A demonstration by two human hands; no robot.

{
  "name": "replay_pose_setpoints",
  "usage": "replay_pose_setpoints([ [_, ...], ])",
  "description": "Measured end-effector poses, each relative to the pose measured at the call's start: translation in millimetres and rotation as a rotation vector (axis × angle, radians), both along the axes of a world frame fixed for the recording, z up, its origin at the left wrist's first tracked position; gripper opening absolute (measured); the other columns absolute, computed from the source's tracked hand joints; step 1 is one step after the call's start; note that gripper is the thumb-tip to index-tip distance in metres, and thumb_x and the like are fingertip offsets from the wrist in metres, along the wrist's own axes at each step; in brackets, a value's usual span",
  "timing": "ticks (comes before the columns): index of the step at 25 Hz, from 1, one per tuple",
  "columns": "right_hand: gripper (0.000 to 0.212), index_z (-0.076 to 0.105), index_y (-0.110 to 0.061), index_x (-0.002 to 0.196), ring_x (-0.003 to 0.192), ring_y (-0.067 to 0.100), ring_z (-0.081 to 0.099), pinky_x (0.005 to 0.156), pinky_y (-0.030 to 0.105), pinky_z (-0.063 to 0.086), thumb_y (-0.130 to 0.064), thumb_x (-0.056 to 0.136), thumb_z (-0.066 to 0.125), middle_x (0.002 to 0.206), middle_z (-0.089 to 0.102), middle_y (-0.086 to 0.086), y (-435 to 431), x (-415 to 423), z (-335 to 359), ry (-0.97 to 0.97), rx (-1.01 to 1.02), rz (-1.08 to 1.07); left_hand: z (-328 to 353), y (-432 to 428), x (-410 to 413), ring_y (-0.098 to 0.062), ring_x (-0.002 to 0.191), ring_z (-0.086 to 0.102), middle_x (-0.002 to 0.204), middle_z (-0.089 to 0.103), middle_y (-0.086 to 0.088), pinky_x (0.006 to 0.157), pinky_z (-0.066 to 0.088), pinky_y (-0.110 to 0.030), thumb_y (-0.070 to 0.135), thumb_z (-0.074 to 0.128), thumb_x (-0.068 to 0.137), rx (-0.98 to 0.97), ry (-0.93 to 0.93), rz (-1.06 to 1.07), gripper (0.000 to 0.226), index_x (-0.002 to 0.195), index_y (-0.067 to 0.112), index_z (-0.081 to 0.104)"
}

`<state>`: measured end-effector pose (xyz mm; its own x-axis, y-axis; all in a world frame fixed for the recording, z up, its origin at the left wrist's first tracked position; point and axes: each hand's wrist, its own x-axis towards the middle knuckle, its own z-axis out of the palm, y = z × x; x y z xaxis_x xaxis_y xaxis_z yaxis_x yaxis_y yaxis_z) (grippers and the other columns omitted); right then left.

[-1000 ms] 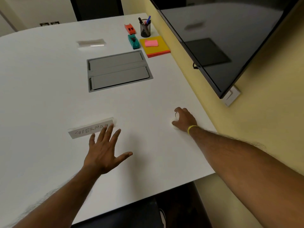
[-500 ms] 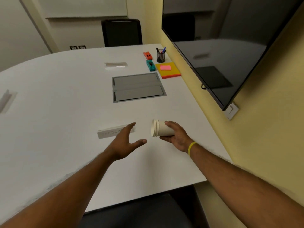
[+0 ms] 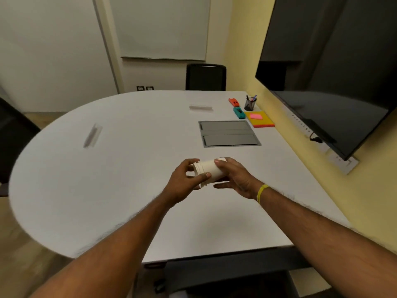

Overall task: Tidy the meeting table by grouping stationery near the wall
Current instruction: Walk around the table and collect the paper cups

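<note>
A white paper cup (image 3: 207,171) lies on its side in the air above the white table (image 3: 120,168), rim to the left. My left hand (image 3: 184,181) grips its rim end and my right hand (image 3: 234,179) wraps its base end. Far right by the yellow wall sits the stationery: a black pen holder (image 3: 249,104) with pens, an orange stapler (image 3: 234,101), a teal stapler (image 3: 239,112), and a yellow-orange pad (image 3: 263,120) with a pink sticky note (image 3: 256,116) on it. The name card that lay near my hands is hidden behind them.
A grey cable hatch (image 3: 229,133) is set into the table beyond my hands. Two clear name-card holders lie at the far side (image 3: 200,107) and left (image 3: 92,135). A large dark screen (image 3: 335,82) hangs on the right wall. A black chair (image 3: 205,77) stands at the far end.
My right hand lifted the paper cup off the table and carried it left. My left hand rose from the name card and took hold of the cup's rim. The view tilted up.
</note>
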<state>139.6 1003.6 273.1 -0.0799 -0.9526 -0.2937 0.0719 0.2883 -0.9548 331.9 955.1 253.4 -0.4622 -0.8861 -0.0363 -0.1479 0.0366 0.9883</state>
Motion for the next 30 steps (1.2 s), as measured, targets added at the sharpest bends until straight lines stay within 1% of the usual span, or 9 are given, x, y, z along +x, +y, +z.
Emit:
replay_pose_setpoints([
  [2, 0.041, 0.05, -0.017, 0.126, 0.104, 0.029, 0.067, 0.087, 0.044, 0.058, -0.038, 0.092, 0.062, 0.121, 0.061, 0.014, 1.6, 37.6, -1.6, 0.079, -0.003, 0.04, -3.1, 2.4, 42.1, -0.025, 0.095, 0.068, 0.118, 0.058, -0.005, 0.073, 0.062, -0.041, 0.034, 0.08, 0.077, 0.008, 0.008, 0.042, 0.056, 0.125, 0.022, 0.052],
  [6, 0.053, 0.047, -0.024, 0.128, 0.102, 0.021, 0.065, 0.088, 0.04, 0.058, -0.031, 0.083, 0.075, 0.117, 0.058, 0.006, -2.5, 93.5, -5.5, 0.351, -0.086, 0.146, -16.8, 5.1, 110.8, -0.027, 0.1, 0.067, 0.116, 0.06, -0.01, 0.074, 0.062, -0.042, 0.036, 0.08, 0.076, 0.081, 0.053, 0.112, 0.053, 0.121, 0.022, 0.056],
  [9, 0.057, 0.05, -0.026, 0.128, 0.098, 0.022, 0.067, 0.082, 0.039, 0.06, -0.025, 0.079, 0.08, 0.117, 0.057, 0.007, -15.3, 123.8, -6.7, 0.325, -0.107, 0.239, -23.6, 9.2, 143.6, -0.028, 0.101, 0.067, 0.116, 0.061, -0.015, 0.074, 0.062, -0.042, 0.04, 0.08, 0.072, 0.122, 0.093, 0.157, 0.053, 0.117, 0.023, 0.059],
  [13, 0.048, 0.061, -0.02, 0.117, 0.105, 0.027, 0.065, 0.084, 0.041, 0.059, -0.021, 0.075, 0.084, 0.115, 0.063, 0.01, -38.0, 160.2, -21.2, 0.346, -0.13, 0.425, -30.9, 12.2, 186.4, -0.023, 0.099, 0.067, 0.115, 0.061, -0.009, 0.073, 0.062, -0.041, 0.04, 0.08, 0.075, 0.096, -0.002, 0.201, 0.053, 0.12, 0.025, 0.058],
  [15, 0.05, 0.063, -0.021, 0.114, 0.102, 0.022, 0.065, 0.083, 0.037, 0.06, -0.029, 0.07, 0.087, 0.111, 0.065, 0.003, -47.3, 179.3, -30.0, 0.49, -0.171, 0.537, -37.0, 10.1, 210.8, -0.022, 0.093, 0.069, 0.113, 0.062, -0.005, 0.069, 0.062, -0.036, 0.041, 0.082, 0.073, 0.091, -0.077, 0.197, 0.055, 0.12, 0.026, 0.058],
  [19, 0.065, 0.06, -0.028, 0.117, 0.096, 0.009, 0.06, 0.08, 0.027, 0.056, -0.054, 0.062, 0.084, 0.11, 0.063, -0.011, -68.3, 229.8, -44.3, 0.95, -0.272, 0.765, -54.3, -9.4, 249.3, -0.018, 0.085, 0.07, 0.11, 0.063, -0.001, 0.063, 0.058, -0.026, 0.039, 0.085, 0.07, 0.095, -0.159, 0.12, 0.052, 0.114, 0.03, 0.06],
  [24, 0.063, 0.057, -0.026, 0.117, 0.095, 0.01, 0.058, 0.08, 0.029, 0.054, -0.049, 0.064, 0.084, 0.11, 0.063, -0.009, -107.1, 293.2, -71.5, 1.034, -0.224, 0.711, -74.1, -64.3, 316.5, -0.018, 0.086, 0.069, 0.11, 0.062, -0.001, 0.062, 0.058, -0.025, 0.041, 0.084, 0.071, 0.09, -0.18, 0.062, 0.055, 0.117, 0.027, 0.058],
  [28, 0.063, 0.055, -0.026, 0.116, 0.098, 0.012, 0.057, 0.081, 0.03, 0.051, -0.042, 0.063, 0.085, 0.112, 0.06, -0.008, -124.4, 320.6, -85.7, 0.996, -0.067, 0.552, -80.7, -109.6, 383.8, -0.028, 0.092, 0.068, 0.109, 0.062, -0.012, 0.068, 0.062, -0.04, 0.054, 0.083, 0.056, 0.198, -0.114, 0.105, 0.07, 0.115, 0.024, 0.061],
  [30, 0.066, 0.051, -0.026, 0.12, 0.103, 0.014, 0.055, 0.084, 0.03, 0.05, -0.036, 0.064, 0.084, 0.117, 0.057, -0.008, -128.0, 323.6, -97.1, 0.939, 0.006, 0.428, -81.2, -135.4, 400.5, -0.031, 0.096, 0.068, 0.109, 0.062, -0.016, 0.072, 0.062, -0.044, 0.051, 0.085, 0.062, 0.245, -0.048, 0.126, 0.064, 0.114, 0.022, 0.062],
])
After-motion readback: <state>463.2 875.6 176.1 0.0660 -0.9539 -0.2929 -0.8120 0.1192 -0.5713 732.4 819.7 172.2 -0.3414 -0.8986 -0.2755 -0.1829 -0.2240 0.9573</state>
